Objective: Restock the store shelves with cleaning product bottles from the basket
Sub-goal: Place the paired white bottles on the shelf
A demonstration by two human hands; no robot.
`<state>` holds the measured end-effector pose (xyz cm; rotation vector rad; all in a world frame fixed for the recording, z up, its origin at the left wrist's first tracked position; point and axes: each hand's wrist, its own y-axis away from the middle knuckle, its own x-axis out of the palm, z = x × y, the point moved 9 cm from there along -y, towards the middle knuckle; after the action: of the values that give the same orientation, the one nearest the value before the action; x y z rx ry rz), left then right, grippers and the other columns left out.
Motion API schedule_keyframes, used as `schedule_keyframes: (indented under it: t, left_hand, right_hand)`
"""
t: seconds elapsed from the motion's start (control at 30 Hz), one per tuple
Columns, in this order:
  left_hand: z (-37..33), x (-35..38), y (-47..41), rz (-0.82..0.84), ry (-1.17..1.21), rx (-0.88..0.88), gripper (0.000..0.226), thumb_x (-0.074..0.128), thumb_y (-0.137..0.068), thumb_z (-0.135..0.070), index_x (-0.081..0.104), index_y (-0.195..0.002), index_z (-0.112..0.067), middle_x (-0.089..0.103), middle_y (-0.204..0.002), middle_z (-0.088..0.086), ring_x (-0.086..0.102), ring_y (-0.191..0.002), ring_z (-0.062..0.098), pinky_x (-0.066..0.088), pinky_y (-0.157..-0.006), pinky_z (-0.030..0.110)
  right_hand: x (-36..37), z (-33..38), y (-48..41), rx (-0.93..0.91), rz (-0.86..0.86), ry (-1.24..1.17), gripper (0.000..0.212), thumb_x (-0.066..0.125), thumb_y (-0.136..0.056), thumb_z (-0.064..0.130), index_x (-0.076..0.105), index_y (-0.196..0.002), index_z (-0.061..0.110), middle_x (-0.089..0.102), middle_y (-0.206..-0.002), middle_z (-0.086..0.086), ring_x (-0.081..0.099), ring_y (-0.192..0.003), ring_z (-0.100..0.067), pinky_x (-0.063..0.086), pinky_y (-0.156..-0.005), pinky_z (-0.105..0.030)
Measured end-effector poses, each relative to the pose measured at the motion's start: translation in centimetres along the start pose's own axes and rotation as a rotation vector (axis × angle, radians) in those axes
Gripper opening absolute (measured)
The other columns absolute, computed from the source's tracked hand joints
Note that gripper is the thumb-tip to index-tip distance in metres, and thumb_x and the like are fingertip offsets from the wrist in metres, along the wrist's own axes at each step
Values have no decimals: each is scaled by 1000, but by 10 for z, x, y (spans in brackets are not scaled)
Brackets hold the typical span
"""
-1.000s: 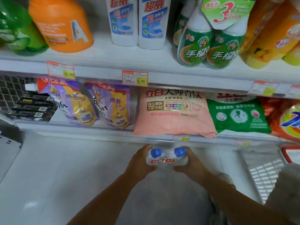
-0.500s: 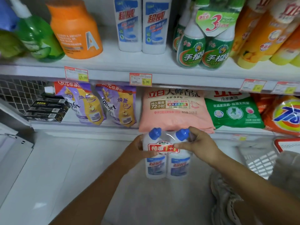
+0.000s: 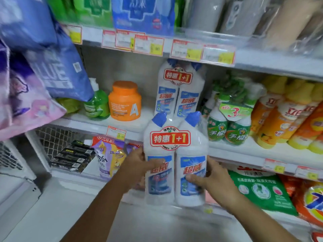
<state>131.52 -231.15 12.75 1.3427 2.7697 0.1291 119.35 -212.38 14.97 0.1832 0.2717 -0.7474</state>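
Note:
I hold a shrink-wrapped twin pack of white cleaner bottles with blue caps and a red "1+1" label, upright, in front of the middle shelf. My left hand grips its left side, thumb across the blue label. My right hand grips its right side, fingers curled round the bottle. An identical twin pack stands on the middle shelf directly behind it. The basket is barely visible, only a red corner at the bottom right.
An orange jar and a green pump bottle stand left of the shelved pack; green spray bottles and orange bottles to its right. Detergent bags fill the lower shelf. Blue and purple bags hang at the left.
Both hands have lifted the twin pack from near the floor up to the middle shelf's height. My view has tilted upward, and another shelf shows above.

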Motion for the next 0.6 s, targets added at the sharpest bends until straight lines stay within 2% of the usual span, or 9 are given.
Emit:
schedule_keyframes:
  t: [0.07,0.13,0.2,0.27,0.37,0.47,0.53,0.6]
  left_hand:
    - [-26,-5,-13,-15,49,82,36,82,-72,-24,70,-105,-21,77,-97,-3,74,-90,14,59,-80,36]
    - [-55,-11,-26,-60,42,193,32,76,-81,-24,68,-112,-20,76,-102,-7,73,-94,10,58,-78,26]
    - [-76,-18,-39,-121,-2,296,25,66,-91,-27,66,-116,-21,75,-104,-11,70,-93,1,53,-72,14]
    - [-85,-31,-51,-223,-152,367,27,53,-98,-38,65,-120,-26,72,-109,-15,66,-95,-4,48,-74,14]
    - [-77,-47,-69,-340,-465,439,38,41,-103,-42,59,-132,-25,60,-131,-10,55,-119,7,41,-95,23]
    - [-52,-54,-85,-333,-658,472,52,37,-94,-39,56,-137,-16,50,-146,0,38,-140,16,23,-114,26]
    - [-37,-55,-92,-314,-778,510,60,40,-84,-39,58,-134,-14,53,-144,1,32,-144,17,12,-118,27]
    - [-27,-54,-97,-312,-886,559,69,42,-73,-49,62,-131,-16,57,-139,0,31,-145,17,4,-119,29]
  right_hand:
    - [-5,15,-18,-20,-26,-39,39,82,-76,8,65,-110,18,77,-98,5,73,-93,-16,59,-86,-36]
    - [-10,34,-39,-50,-43,-84,38,81,-76,8,66,-110,15,77,-99,-2,73,-94,-23,58,-87,-45]
    - [-17,55,-61,-84,-71,-110,40,82,-74,6,65,-110,13,77,-99,-5,74,-91,-24,60,-80,-42]
    - [-24,72,-82,-113,-92,-114,40,83,-74,6,64,-108,13,77,-98,-3,75,-87,-22,59,-72,-36]
    - [-34,84,-108,-134,-145,-128,41,84,-73,11,63,-109,13,77,-99,-4,75,-85,-23,58,-71,-36]
    - [-40,90,-122,-163,-211,-179,39,81,-77,10,63,-111,9,76,-100,-8,76,-84,-25,60,-67,-36]
    - [-42,95,-128,-184,-228,-247,34,76,-81,4,62,-112,5,77,-97,-7,76,-82,-22,59,-59,-28]
    - [-43,94,-134,-193,-240,-275,36,75,-82,2,60,-114,3,76,-99,-7,76,-81,-20,60,-60,-27]
